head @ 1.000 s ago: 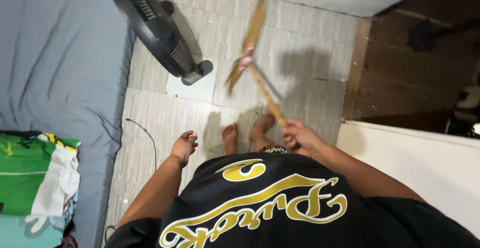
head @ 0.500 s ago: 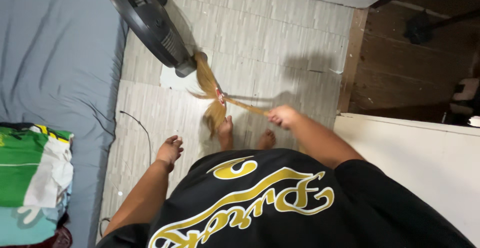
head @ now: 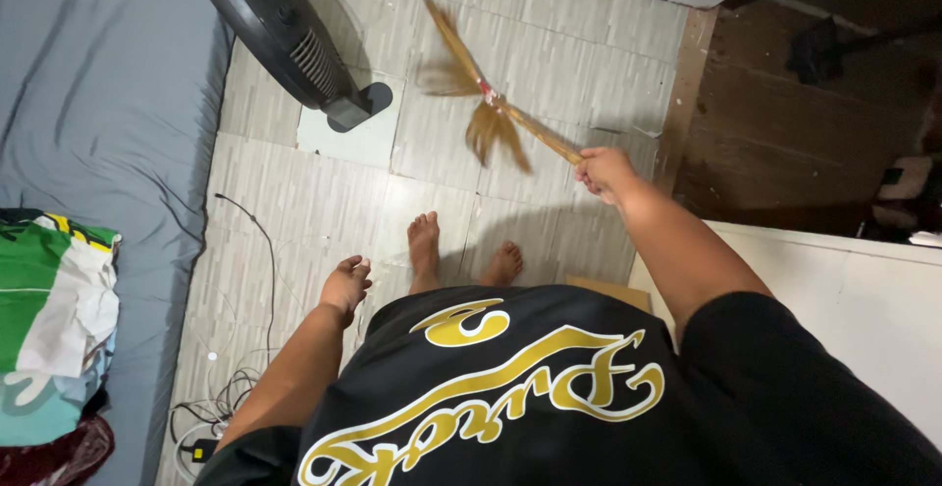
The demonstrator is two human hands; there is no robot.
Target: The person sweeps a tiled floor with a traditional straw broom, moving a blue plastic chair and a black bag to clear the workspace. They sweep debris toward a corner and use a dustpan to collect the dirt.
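- Your right hand (head: pixel 602 170) is closed in a fist around the end of a short straw broom (head: pixel 483 92), arm stretched forward and to the right.
- The broom's thin handle runs up and to the left from that fist; a red binding sits where the handle meets the bristles.
- The bristles are blurred and fan out above the pale tiled floor (head: pixel 549 54), one bundle pointing up-left, another hanging down. You cannot tell whether the tips touch the tiles.
- Your left hand (head: pixel 346 285) holds nothing; it hangs beside your hip, fingers loosely curled and slightly apart, well apart from the broom.
- Your bare feet (head: pixel 424 251) stand side by side on the tiles, between the two hands, nearer to you than the bristles.
- A black floor fan (head: pixel 285 30) leans at the upper left, its base just left of the bristles.
- A grey bed sheet (head: pixel 98 113) fills the left side, with a green and white folded cloth (head: pixel 49 300) lying on it near the lower left.
- A black cable (head: pixel 265 251) runs along the floor beside the bed toward a tangle of wires at the bottom left.
- A dark wooden floor (head: pixel 785 143) begins past the tiles at the upper right.
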